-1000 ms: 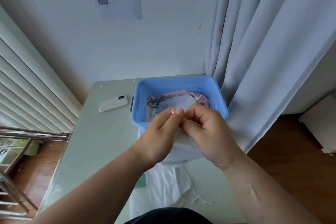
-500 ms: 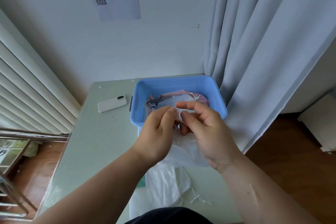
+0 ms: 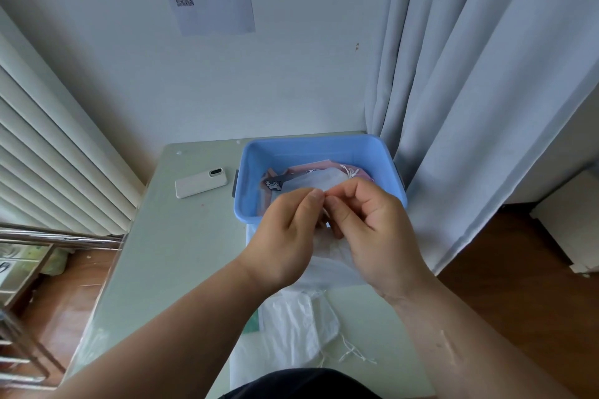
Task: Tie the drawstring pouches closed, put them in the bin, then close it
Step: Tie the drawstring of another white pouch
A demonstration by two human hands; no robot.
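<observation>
A white drawstring pouch [image 3: 334, 261] hangs under my two hands, just in front of the blue bin [image 3: 324, 149]. My left hand [image 3: 288, 236] and my right hand [image 3: 372, 230] meet fingertip to fingertip above the pouch, each pinching its thin white string. The bin stands open at the table's far right and holds white and pink pouches [image 3: 311, 180]. More white pouches [image 3: 298, 330] with loose strings lie on the table near me. No lid is in view.
A white phone [image 3: 201, 183] lies on the pale green table [image 3: 168, 253] left of the bin. Grey curtains [image 3: 470, 107] hang right behind the bin. A radiator [image 3: 48, 155] and a metal rack stand to the left. Wooden floor lies on both sides.
My fingertips have worked the string and come back together; the right hand's fingers, spread half a second ago, are curled in again. The pouch stays in front of the bin.
</observation>
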